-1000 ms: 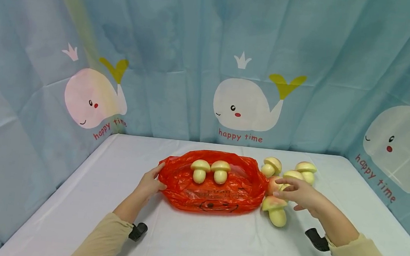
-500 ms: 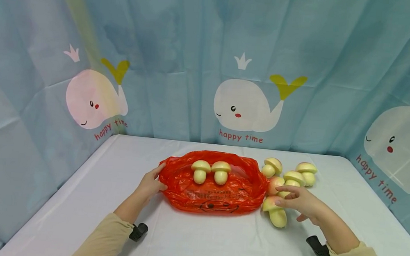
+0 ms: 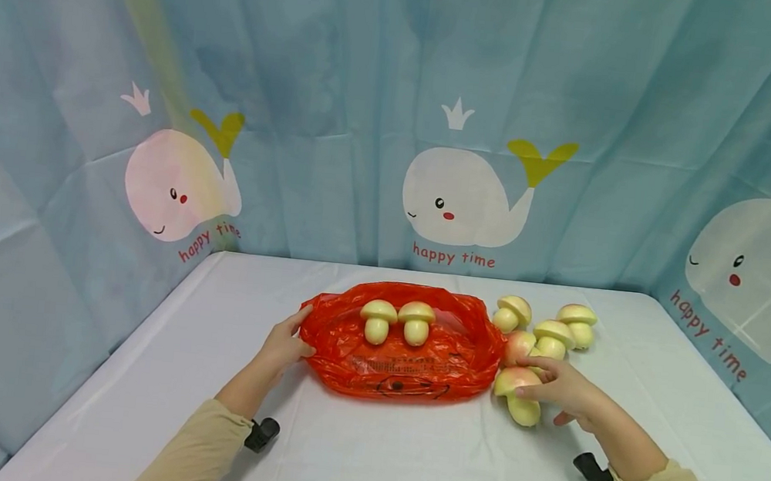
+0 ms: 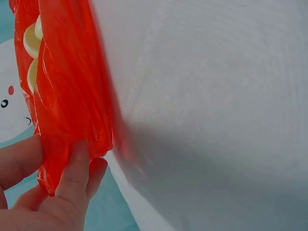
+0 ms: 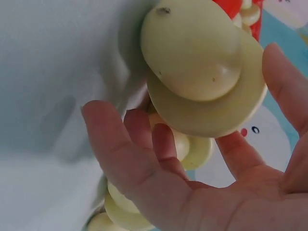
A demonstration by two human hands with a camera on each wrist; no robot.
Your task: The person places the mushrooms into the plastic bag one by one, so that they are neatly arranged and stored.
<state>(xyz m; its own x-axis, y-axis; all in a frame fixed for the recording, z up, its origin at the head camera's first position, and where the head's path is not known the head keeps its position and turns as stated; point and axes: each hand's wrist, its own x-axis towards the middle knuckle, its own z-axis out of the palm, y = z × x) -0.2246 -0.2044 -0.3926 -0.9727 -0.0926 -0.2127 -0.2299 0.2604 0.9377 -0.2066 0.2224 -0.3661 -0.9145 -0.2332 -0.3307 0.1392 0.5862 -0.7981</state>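
Note:
My left hand [image 3: 283,345] pinches the left end of a red plastic bag [image 3: 400,377] that lies with its mouth spread. In the left wrist view thumb and fingers lie on either side of the bag's edge [image 4: 72,110]. Two pale yellow toy mushrooms [image 3: 378,321] sit side by side in the bag's mouth. My right hand [image 3: 569,394] is at the nearest loose toy mushroom [image 3: 523,409], just right of the bag. Its thumb and fingers stand spread around that mushroom's cap [image 5: 226,115], not closed on it; whether the thumb touches is hard to tell.
Several more toy mushrooms cluster behind my right hand, among them one with a pinkish cap [image 3: 518,346] against the bag and one farthest right [image 3: 577,325]. All lie on a white-covered table [image 3: 378,457]. A blue whale-print curtain [image 3: 342,112] encloses the back and sides.
My right hand has come down and slightly toward me, from above the pinkish cap to the nearest loose mushroom. The left hand and bag have stayed in place.

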